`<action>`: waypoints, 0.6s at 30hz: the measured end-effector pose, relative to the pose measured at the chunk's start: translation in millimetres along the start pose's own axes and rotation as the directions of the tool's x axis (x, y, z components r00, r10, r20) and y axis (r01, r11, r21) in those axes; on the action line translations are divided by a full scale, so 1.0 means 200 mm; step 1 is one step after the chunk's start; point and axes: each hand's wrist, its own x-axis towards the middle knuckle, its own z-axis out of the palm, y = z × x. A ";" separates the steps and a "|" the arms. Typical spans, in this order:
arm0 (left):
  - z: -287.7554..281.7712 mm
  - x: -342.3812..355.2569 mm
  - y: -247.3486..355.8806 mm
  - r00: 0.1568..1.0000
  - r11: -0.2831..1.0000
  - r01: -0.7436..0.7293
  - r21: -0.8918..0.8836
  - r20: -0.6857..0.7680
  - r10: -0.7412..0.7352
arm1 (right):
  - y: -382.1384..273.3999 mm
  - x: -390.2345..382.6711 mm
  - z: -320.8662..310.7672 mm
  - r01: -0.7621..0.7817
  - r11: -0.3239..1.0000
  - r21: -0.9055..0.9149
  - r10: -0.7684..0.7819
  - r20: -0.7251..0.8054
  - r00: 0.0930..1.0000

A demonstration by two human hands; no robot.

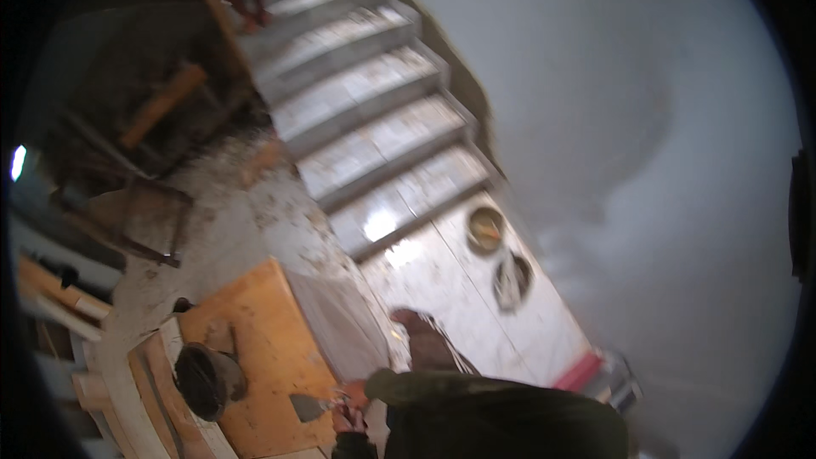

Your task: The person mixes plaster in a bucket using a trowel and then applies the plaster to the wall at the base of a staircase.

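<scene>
A putty knife with a flat grey blade points left over the orange wooden board. My left hand, coming out of a dark cuff, is closed at its handle. Right against it is my right hand, at the end of a green sleeve; its fingers are blurred and partly hidden, so its grip does not show. Both hands are over the board's near right edge. On the orange board, left of the blade, stands a dark bucket, tilted in view.
Tiled stairs with dirt on them rise ahead beside a grey wall. Two buckets, one with yellowish contents and one with a pale cloth-like thing, stand by the wall. Timber and a wooden frame lie left.
</scene>
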 end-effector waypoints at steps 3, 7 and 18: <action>-0.21 0.02 0.03 0.998 0.998 0.062 0.004 0.027 -0.062 | -0.02 -0.07 -0.12 -0.127 0.981 -0.145 0.144 0.118 0.982; -0.16 0.07 0.17 0.993 0.993 -0.070 -0.100 0.089 0.079 | 0.17 -0.28 -0.32 -0.197 0.940 -0.278 0.224 0.066 0.972; 0.54 -1.90 1.49 -0.531 -0.536 -0.672 0.511 0.172 0.830 | 0.67 -0.83 -0.80 -0.694 0.643 -0.325 0.643 -0.264 0.719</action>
